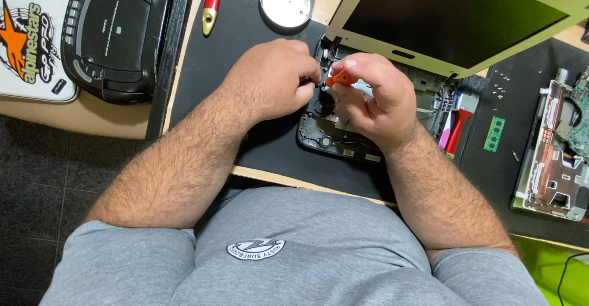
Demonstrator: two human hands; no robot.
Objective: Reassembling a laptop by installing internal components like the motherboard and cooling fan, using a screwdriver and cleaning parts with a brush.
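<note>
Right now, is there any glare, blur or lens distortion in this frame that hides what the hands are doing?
Head view: even light and sharp focus on both hands; glare whitens the round metal dish; edges bow slightly from the wide lens; the right hand on the orange screwdriver handle and the left hand cover the work point in the opened laptop base.

— What's that mat [257, 134] made of?
— Matt black, soft-looking, laid over a pale wooden counter [98, 119].
— And the small dish [287, 0]?
— Shiny metal. The screwdriver handle [341, 78] looks like smooth orange plastic; the laptop base [325, 135] is dull black plastic.
</note>
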